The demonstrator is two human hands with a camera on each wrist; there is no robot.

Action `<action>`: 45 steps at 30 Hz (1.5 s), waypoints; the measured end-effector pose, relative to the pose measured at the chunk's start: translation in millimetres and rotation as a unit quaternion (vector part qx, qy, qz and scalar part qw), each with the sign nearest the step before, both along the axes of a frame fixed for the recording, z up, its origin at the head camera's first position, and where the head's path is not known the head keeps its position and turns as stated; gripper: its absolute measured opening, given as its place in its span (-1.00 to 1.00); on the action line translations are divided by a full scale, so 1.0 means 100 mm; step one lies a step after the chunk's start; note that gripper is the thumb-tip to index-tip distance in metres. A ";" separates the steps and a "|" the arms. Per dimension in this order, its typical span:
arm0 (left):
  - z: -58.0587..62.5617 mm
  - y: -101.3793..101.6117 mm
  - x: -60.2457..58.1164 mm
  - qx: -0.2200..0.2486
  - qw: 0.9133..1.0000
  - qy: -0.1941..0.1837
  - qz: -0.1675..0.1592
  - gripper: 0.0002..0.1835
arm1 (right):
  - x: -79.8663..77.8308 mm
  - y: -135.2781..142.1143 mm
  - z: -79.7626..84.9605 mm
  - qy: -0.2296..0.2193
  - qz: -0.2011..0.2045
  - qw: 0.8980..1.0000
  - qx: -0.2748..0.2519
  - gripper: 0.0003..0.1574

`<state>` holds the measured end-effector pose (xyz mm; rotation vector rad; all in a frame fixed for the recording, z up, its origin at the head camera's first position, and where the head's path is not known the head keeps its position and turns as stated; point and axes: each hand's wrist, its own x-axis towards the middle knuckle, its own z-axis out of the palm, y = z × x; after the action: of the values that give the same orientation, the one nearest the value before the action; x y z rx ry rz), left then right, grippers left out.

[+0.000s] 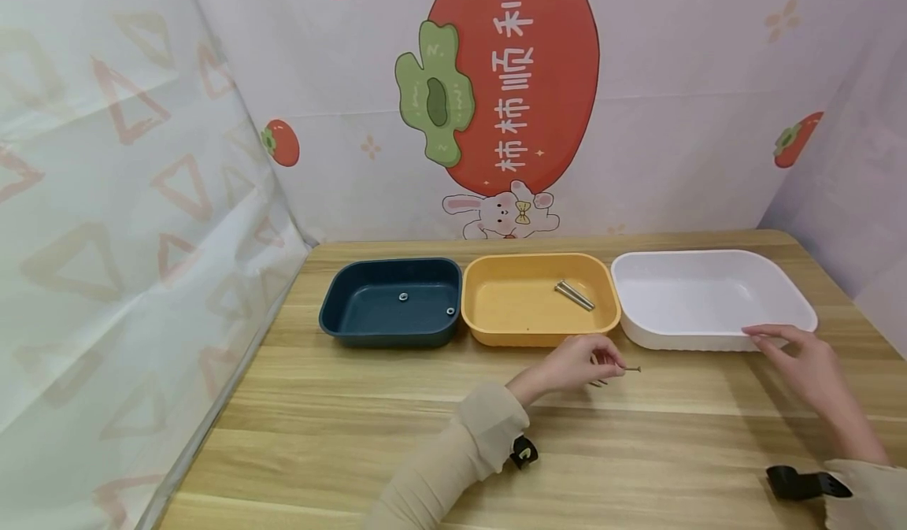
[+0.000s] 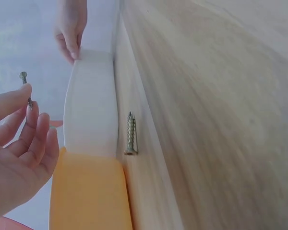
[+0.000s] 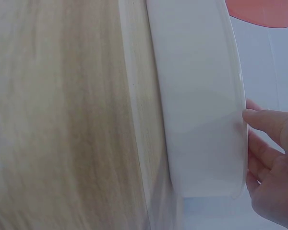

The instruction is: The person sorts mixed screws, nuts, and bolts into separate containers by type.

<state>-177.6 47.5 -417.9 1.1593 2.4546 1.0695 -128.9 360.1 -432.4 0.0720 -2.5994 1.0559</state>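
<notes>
My left hand pinches a small screw between thumb and fingertip, just in front of the yellow tray. Below that hand, brass-coloured screws lie on the table; exactly how many is hard to tell. At the right, my right hand grips the front rim of the white tray, thumb on the outer side and fingers over the edge. No small parts show inside the white tray in the head view. Long silver bolts rest in the yellow tray.
A dark blue tray stands left of the yellow one, with two small nuts in it. All three trays form a row along the back of the wooden table. Printed cloth hangs behind and at the sides.
</notes>
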 end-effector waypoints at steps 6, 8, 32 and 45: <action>0.02 0.09 0.01 0.035 0.999 0.020 0.022 -0.91 | 0.00 -0.02 0.01 -0.001 -0.001 1.000 0.000 -0.81; 0.04 0.12 0.02 0.047 0.998 0.026 0.030 -0.91 | 0.00 -0.01 0.00 0.000 -0.001 1.000 -0.002 -0.81; -0.02 0.43 -0.13 0.092 0.982 0.095 0.136 -0.93 | 0.01 -0.02 -0.01 -0.001 -0.003 1.000 -0.007 -0.80; -0.04 0.54 -0.27 0.044 0.981 0.121 0.143 -0.93 | 0.01 -0.02 -0.01 -0.004 -0.006 1.000 -0.005 -0.79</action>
<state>-204.6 101.2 -421.5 1.0364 2.8598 1.1862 -128.2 358.5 -433.1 0.0497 -2.5973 1.0680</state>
